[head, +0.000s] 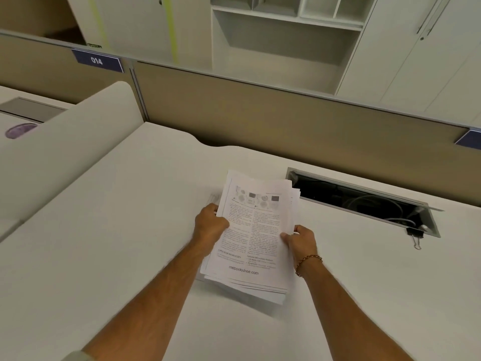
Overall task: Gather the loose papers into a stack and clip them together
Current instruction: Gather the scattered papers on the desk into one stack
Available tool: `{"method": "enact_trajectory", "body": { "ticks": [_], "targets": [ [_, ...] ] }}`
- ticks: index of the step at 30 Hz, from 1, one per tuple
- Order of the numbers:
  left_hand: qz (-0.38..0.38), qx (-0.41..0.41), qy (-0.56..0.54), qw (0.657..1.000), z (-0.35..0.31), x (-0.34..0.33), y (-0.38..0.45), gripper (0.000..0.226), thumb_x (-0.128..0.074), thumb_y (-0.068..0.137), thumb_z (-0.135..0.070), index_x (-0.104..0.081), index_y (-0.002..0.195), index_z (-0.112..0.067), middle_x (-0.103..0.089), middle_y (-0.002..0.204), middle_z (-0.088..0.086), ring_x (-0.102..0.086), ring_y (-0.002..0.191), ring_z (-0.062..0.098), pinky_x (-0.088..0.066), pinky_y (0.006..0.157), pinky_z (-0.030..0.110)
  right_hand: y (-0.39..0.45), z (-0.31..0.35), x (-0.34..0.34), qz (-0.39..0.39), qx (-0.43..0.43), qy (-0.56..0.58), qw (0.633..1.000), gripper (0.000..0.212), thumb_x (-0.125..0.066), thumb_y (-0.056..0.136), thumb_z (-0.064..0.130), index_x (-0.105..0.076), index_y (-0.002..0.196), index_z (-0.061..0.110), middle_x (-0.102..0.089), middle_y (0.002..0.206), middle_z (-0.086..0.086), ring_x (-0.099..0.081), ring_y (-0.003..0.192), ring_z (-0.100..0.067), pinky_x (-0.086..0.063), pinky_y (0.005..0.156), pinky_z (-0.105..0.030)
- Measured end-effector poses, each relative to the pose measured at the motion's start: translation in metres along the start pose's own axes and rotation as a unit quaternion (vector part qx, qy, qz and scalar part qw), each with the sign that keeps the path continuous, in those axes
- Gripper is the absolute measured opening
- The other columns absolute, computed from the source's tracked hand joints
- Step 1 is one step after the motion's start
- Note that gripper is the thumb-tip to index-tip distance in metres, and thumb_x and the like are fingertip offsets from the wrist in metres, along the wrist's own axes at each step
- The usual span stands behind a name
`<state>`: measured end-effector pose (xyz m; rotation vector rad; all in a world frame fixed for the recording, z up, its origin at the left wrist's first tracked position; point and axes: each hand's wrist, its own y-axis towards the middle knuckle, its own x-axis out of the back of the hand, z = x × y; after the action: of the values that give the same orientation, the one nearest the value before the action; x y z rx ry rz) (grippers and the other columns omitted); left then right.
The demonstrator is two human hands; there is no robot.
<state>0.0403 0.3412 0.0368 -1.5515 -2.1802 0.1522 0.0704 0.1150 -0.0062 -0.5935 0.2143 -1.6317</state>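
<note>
Both hands on the stack of papers [253, 235], held over the white desk [117, 230], about mid-desk, near the person. Left hand [211, 225] clamps the left edge roughly halfway up, thumb on the top sheet, fingers underneath. Right hand [302, 239] pinches the right edge a bit lower, thumb on top too; gold chain bracelet [308, 261] on that wrist. Sheets aren't squared: edges fan out at the bottom and at the top right corner. Top page is two-column print with small figures along the top and "mebooksfree.com" at the foot. Can't tell if the bottom edge touches the desk or sits just above it. Black binder clip [416, 235] lies on the desk well to the right of the stack, handles pointing toward the person, right at the near corner of the open cable tray [364, 201]. Clip is untouched, not on the papers. Beige partition [260, 115] behind the desk carries a blue "014" tag [97, 60].
</note>
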Motion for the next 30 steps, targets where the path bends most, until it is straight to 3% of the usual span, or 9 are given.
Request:
{"method": "enact_trajectory", "body": {
  "ticks": [2, 4, 7, 9, 12, 15, 17, 25, 30],
  "targets": [
    [-0.005, -0.006, 0.025, 1.0, 0.006, 0.004, 0.004, 0.028, -0.062, 0.087, 0.005, -0.065, 0.111, -0.008, -0.069, 0.103, 0.005, -0.063, 0.076, 0.009, -0.048, 0.054, 0.017, 0.003, 0.001, -0.011, -0.013, -0.006, -0.015, 1.0, 0.013, -0.065, 0.088, 0.005, -0.066, 0.1, 0.001, -0.072, 0.105, -0.013, -0.069, 0.095, -0.033, -0.058, 0.09, -0.047],
    [-0.011, -0.013, 0.049, 0.999, 0.012, 0.005, 0.009, 0.03, -0.06, 0.088, 0.005, -0.065, 0.115, -0.006, -0.071, 0.111, 0.009, -0.065, 0.082, 0.016, -0.05, 0.056, 0.018, 0.003, 0.003, -0.021, -0.031, -0.005, -0.039, 0.999, 0.009, -0.063, 0.087, 0.002, -0.06, 0.091, -0.005, -0.07, 0.097, -0.013, -0.065, 0.086, -0.029, -0.058, 0.075, -0.031],
    [-0.019, -0.025, 0.1, 0.994, 0.018, 0.005, 0.015, 0.028, -0.06, 0.09, 0.003, -0.064, 0.117, -0.003, -0.07, 0.116, 0.013, -0.067, 0.09, 0.024, -0.055, 0.062, 0.023, -0.001, 0.005, -0.036, -0.076, -0.001, -0.085, 0.993, 0.019, -0.058, 0.086, -0.001, -0.048, 0.072, 0.006, -0.058, 0.079, -0.008, -0.055, 0.075, -0.026, -0.04, 0.052, -0.02],
    [-0.017, -0.03, 0.136, 0.99, 0.024, 0.003, 0.021, 0.023, -0.06, 0.09, 0.002, -0.064, 0.113, 0.0, -0.07, 0.115, 0.016, -0.069, 0.096, 0.029, -0.055, 0.063, 0.023, 0.0, 0.002, -0.045, -0.089, -0.004, -0.11, 0.99, 0.015, -0.055, 0.086, -0.002, -0.051, 0.073, 0.005, -0.061, 0.081, -0.009, -0.058, 0.077, -0.026, -0.044, 0.055, -0.022],
    [-0.017, -0.021, 0.188, 0.982, 0.032, 0.002, 0.027, 0.018, -0.061, 0.089, -0.001, -0.064, 0.106, 0.004, -0.069, 0.114, 0.018, -0.068, 0.099, 0.032, -0.053, 0.061, 0.022, -0.003, 0.0, -0.053, -0.096, -0.007, -0.149, 0.984, 0.016, -0.054, 0.086, 0.001, -0.062, 0.1, -0.003, -0.068, 0.103, -0.016, -0.063, 0.089, -0.029, -0.053, 0.071, -0.031],
    [-0.047, 0.007, 0.315, 0.948, 0.037, 0.002, 0.038, 0.033, -0.062, 0.087, -0.014, -0.057, 0.117, -0.001, -0.055, 0.126, 0.017, -0.055, 0.115, 0.032, -0.053, 0.089, 0.039, -0.01, 0.002, -0.058, -0.148, 0.002, -0.23, 0.962, 0.035, -0.056, 0.085, 0.002, -0.053, 0.12, -0.003, -0.056, 0.12, -0.019, -0.053, 0.114, -0.035, -0.048, 0.085, -0.039],
    [-0.066, 0.037, 0.363, 0.929, 0.037, 0.004, 0.042, 0.044, -0.062, 0.087, -0.021, -0.049, 0.126, -0.004, -0.046, 0.133, 0.017, -0.046, 0.123, 0.033, -0.046, 0.096, 0.043, -0.012, 0.004, -0.061, -0.162, 0.004, -0.268, 0.95, 0.041, -0.057, 0.084, 0.004, -0.047, 0.123, 0.0, -0.053, 0.122, -0.02, -0.047, 0.117, -0.036, -0.045, 0.089, -0.042],
    [-0.063, 0.122, 0.253, 0.958, 0.018, 0.007, 0.064, 0.067, -0.069, 0.083, -0.026, -0.037, 0.139, -0.006, -0.046, 0.138, 0.021, -0.043, 0.128, 0.036, -0.047, 0.101, 0.05, -0.007, 0.016, -0.079, -0.103, 0.011, -0.175, 0.979, 0.056, -0.061, 0.087, 0.01, -0.038, 0.138, 0.002, -0.063, 0.113, -0.016, -0.062, 0.105, -0.032, -0.056, 0.086, -0.04],
    [-0.057, 0.123, 0.162, 0.977, 0.011, 0.019, 0.07, 0.071, -0.073, 0.077, -0.019, -0.036, 0.135, -0.003, -0.055, 0.128, 0.021, -0.058, 0.114, 0.036, -0.058, 0.088, 0.049, -0.005, 0.024, -0.087, -0.054, 0.013, -0.153, 0.987, 0.068, -0.062, 0.089, 0.01, -0.029, 0.148, 0.004, -0.059, 0.097, -0.009, -0.06, 0.087, -0.022, -0.046, 0.073, -0.028]
  ]
}}
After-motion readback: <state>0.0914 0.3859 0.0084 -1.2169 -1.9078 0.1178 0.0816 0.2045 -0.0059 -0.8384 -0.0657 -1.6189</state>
